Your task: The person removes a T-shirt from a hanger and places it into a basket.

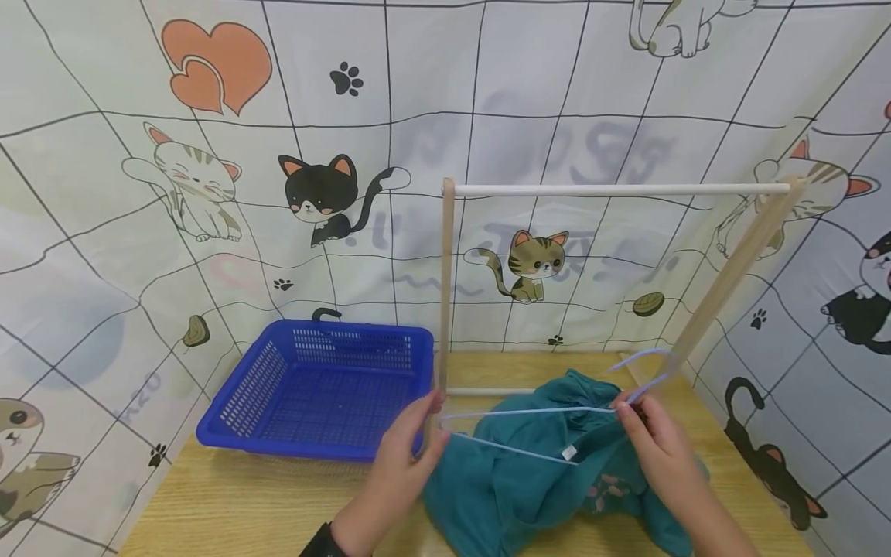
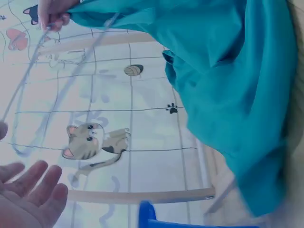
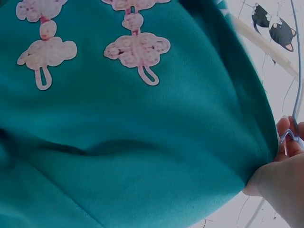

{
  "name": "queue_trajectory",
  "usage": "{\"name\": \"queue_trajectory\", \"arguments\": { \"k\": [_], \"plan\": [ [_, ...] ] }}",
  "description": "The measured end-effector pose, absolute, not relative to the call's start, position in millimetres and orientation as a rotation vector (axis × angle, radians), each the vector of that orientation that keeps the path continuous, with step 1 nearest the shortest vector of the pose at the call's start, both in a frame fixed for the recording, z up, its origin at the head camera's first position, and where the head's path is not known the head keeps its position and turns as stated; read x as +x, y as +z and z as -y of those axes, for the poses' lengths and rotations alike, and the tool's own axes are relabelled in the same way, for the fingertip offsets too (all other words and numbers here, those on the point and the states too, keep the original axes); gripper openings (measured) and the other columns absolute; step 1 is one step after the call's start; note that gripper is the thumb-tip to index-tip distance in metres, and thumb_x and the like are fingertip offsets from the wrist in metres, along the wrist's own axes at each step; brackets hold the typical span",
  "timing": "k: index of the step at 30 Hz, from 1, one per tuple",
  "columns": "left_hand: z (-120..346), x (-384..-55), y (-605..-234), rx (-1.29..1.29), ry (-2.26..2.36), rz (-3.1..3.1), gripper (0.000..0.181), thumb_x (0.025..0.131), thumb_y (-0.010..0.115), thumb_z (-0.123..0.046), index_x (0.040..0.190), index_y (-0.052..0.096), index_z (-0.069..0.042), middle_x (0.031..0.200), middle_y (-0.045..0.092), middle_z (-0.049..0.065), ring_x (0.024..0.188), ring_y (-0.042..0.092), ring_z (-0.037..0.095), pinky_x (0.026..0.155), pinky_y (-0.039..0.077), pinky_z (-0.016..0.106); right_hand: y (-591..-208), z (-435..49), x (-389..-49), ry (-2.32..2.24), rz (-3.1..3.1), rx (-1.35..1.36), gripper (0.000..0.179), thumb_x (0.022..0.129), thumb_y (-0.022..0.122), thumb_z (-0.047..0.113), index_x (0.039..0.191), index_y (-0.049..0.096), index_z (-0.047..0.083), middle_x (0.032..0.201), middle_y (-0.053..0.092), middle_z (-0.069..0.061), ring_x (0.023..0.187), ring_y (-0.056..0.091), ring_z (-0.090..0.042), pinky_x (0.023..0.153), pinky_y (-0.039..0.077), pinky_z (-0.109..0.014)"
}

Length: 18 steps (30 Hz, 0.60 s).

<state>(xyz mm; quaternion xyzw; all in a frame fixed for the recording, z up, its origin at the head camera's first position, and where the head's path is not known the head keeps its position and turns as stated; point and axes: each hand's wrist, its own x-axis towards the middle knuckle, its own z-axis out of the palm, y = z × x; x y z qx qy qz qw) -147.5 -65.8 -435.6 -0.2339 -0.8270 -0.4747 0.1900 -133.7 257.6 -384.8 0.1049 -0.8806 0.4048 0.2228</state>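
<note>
Two hands work above the table, and we see a green shirt there, in a soft heap at the foot of the rack. The right hand pinches the thin hanger near its hook, and seems to have a bit of the shirt in the same pinch. The left hand is wide, with its fingers loose, by the hanger's left end. We can't tell if it touches it. That end is out in the air; the other end is hidden in or behind the shirt. We think the step is to get the hanger inside the shirt. Next, we guess, the left hand needs to bring the loose side of the shirt over the bare end, while the right hand holds tight.
</note>
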Motion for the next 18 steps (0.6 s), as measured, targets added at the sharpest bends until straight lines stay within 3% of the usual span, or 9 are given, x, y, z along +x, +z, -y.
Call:
{"name": "queue_trajectory", "arguments": {
  "k": [6,10,13,15,18],
  "plan": [
    [56.4,-143.1,-429.9,-0.815,-1.117,2.326,0.040,0.090,0.065,-0.021,0.129,0.058,-0.018,0.128,0.060,-0.001,0.120,0.055,0.018,0.097,0.048,0.040,-388.5,-248.3,-133.1,1.084,2.429,0.437,0.011,0.099,0.046,0.006,0.099,0.057,0.008,0.098,0.054,0.002,0.088,0.045,-0.002,0.074,0.038,-0.010],
    [50.4,-139.8,-429.1,-0.875,-1.031,2.387,0.028,0.094,0.060,-0.025,0.120,0.065,-0.018,0.110,0.066,-0.006,0.100,0.062,0.008,0.084,0.053,0.026,-391.8,-241.9,-131.9,1.065,2.446,0.489,0.013,0.098,0.047,0.006,0.097,0.056,0.014,0.098,0.054,0.003,0.089,0.045,-0.002,0.074,0.038,-0.012],
    [47.5,-138.1,-429.0,-0.895,-1.065,2.437,0.026,0.096,0.056,-0.028,0.113,0.069,-0.014,0.094,0.063,-0.009,0.081,0.056,0.001,0.069,0.050,0.015,-394.3,-239.1,-130.9,1.050,2.473,0.491,0.014,0.099,0.047,0.007,0.097,0.055,0.018,0.096,0.054,0.005,0.088,0.044,-0.003,0.071,0.039,-0.015],
    [46.3,-138.1,-430.3,-0.893,-1.102,2.422,0.022,0.096,0.056,-0.025,0.104,0.072,-0.012,0.086,0.059,-0.009,0.073,0.049,-0.001,0.062,0.045,0.011,-395.7,-237.9,-129.9,1.037,2.498,0.473,0.014,0.099,0.046,0.009,0.098,0.056,0.020,0.096,0.054,0.007,0.089,0.044,-0.003,0.071,0.041,-0.016],
    [45.9,-139.4,-433.8,-0.880,-1.112,2.311,0.013,0.091,0.063,-0.016,0.092,0.073,-0.009,0.082,0.061,-0.006,0.070,0.050,0.000,0.061,0.043,0.008,-397.3,-237.3,-128.7,1.034,2.519,0.465,0.014,0.099,0.048,0.012,0.097,0.058,0.022,0.101,0.056,0.011,0.093,0.047,-0.001,0.075,0.042,-0.014]
  ]
}}
